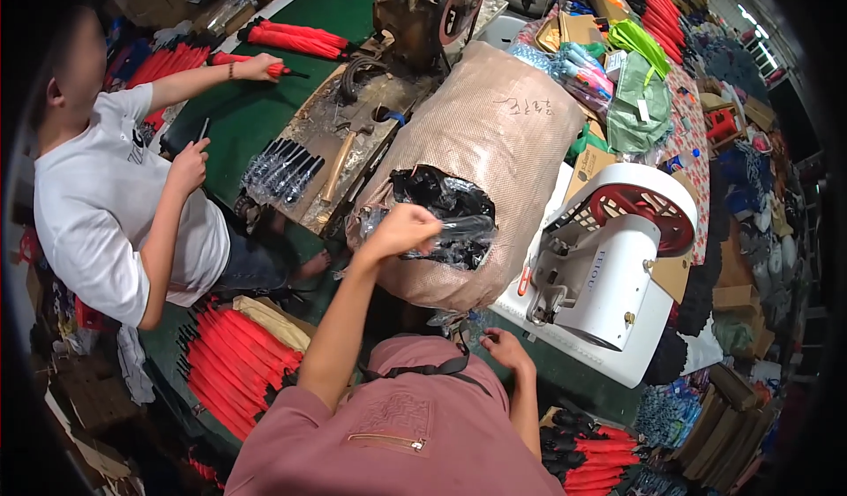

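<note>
- Watching through the head cam from way off, I've got the big tan woven sack [507,130] lying in the middle, a ragged hole in its near end.
- Inside that hole I see black bundles [434,189] in clear plastic [468,227].
- Left hand [404,231] is over the hole, fingers curled in together right at the plastic. Too blurry for me, so I can't tell if they're actually pinching it.
- Right hand [507,348] sits low by the sack's near end, fingers loosely bent and a bit apart, nothing in them that I can see.
- White sewing machine [609,280] just right of the sack, wooden-handled hammer [340,171] to its left.
- Far left, a co-worker [115,196] in a white tee reaches out with one hand on a red folded umbrella [231,59].
</note>
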Tool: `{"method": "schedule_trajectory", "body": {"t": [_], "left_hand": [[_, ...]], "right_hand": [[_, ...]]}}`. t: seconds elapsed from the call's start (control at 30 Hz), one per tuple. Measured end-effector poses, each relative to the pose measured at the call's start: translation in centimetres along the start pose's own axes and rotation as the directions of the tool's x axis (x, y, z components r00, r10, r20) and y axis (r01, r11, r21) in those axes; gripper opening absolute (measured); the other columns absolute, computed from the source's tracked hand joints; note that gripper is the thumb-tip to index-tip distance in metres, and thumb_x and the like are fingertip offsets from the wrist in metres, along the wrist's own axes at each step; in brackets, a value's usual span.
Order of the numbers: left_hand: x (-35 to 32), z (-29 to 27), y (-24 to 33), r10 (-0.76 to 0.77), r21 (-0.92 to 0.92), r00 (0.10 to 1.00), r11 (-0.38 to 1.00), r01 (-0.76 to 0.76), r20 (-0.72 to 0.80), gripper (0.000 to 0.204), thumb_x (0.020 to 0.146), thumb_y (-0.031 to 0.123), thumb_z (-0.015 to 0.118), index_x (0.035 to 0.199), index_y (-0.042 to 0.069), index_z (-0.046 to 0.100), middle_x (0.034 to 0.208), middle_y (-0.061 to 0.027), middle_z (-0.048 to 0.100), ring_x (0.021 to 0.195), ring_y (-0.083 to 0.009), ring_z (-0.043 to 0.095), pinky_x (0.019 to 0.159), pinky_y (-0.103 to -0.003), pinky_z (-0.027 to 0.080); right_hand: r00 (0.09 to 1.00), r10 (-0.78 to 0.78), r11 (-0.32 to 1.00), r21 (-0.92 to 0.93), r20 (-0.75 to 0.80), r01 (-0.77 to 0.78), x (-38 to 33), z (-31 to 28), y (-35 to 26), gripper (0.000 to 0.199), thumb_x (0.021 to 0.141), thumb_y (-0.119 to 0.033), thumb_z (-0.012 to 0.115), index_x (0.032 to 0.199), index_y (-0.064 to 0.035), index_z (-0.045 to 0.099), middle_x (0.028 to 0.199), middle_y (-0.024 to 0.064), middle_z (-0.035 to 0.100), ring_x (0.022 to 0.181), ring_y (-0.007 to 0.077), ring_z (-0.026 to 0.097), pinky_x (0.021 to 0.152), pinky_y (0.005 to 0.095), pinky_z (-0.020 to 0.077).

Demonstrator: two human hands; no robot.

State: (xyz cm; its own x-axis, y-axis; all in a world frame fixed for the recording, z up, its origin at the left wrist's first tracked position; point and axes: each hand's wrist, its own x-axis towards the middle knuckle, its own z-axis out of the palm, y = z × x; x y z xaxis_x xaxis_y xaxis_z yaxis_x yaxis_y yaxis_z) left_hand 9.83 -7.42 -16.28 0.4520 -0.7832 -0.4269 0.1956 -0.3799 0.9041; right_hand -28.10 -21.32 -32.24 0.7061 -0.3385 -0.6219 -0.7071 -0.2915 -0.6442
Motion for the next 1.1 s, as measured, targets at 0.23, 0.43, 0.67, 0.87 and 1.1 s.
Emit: {"method": "schedule_trajectory", "body": {"t": [0.23,0.43,0.67,0.87,1.1], "left_hand": [[-9.0,-2.3,0.0,0.199,-0.42,0.98,0.888,-0.188,-0.017,0.044,0.096,0.013,0.07,0.135,-0.004,0.058,0.106,-0.0081,0.071,0.094,-0.0145,0.07,0.085,-0.028,0.056],[-11.0,2.3,-0.2,0.407,-0.43,0.912,0.833,-0.349,0.046,0.045,0.097,0.007,0.068,0.139,-0.001,0.054,0.104,-0.0041,0.07,0.093,-0.0135,0.068,0.085,-0.028,0.055],[-13.6,3.7,2.5,0.29,-0.147,0.944,0.952,-0.268,0.155,0.039,0.099,0.014,0.07,0.133,0.0,0.058,0.109,-0.0031,0.066,0.099,-0.0119,0.065,0.088,-0.03,0.053],[-15.1,2.5,2.0,0.331,0.037,0.927,0.939,-0.342,0.178,0.035,0.096,0.018,0.072,0.123,-0.002,0.06,0.093,-0.0074,0.066,0.083,-0.0142,0.064,0.077,-0.032,0.053],[-15.9,3.5,3.5,0.294,0.036,0.954,0.956,-0.292,-0.053,0.034,0.094,0.02,0.073,0.116,-0.003,0.06,0.091,-0.01,0.065,0.077,-0.0141,0.061,0.07,-0.033,0.052]], "right_hand": [[0.965,-0.257,0.94,0.223,-0.043,0.26,-4.0,-9.0,-17.0,0.046,0.105,-0.033,0.064,0.133,0.0031,0.064,0.09,0.005,0.069,0.077,0.01,0.061,0.071,0.0276,0.0515],[0.869,-0.423,0.547,0.693,-0.255,0.47,-4.7,-9.7,-29.2,0.04,0.108,-0.034,0.059,0.128,-0.0004,0.067,0.075,-0.0012,0.058,0.061,0.0035,0.049,0.052,0.0214,0.0399],[0.903,-0.406,0.588,0.718,-0.137,0.373,-3.4,-9.7,-30.6,0.034,0.109,-0.031,0.058,0.115,0.0011,0.07,0.063,-0.0077,0.048,0.047,0.0012,0.037,0.044,0.0206,0.0251],[0.879,-0.434,0.68,0.567,-0.2,0.465,-3.1,-9.9,-32.0,0.033,0.109,-0.03,0.058,0.107,0.0004,0.071,0.062,-0.0085,0.048,0.047,0.001,0.036,0.043,0.0209,0.0245],[0.638,-0.448,0.559,0.361,-0.626,0.747,-0.6,-7.7,-34.6,0.034,0.109,-0.027,0.059,0.126,0.0015,0.063,0.085,0.002,0.062,0.062,0.0056,0.052,0.053,0.0194,0.0375]]}}
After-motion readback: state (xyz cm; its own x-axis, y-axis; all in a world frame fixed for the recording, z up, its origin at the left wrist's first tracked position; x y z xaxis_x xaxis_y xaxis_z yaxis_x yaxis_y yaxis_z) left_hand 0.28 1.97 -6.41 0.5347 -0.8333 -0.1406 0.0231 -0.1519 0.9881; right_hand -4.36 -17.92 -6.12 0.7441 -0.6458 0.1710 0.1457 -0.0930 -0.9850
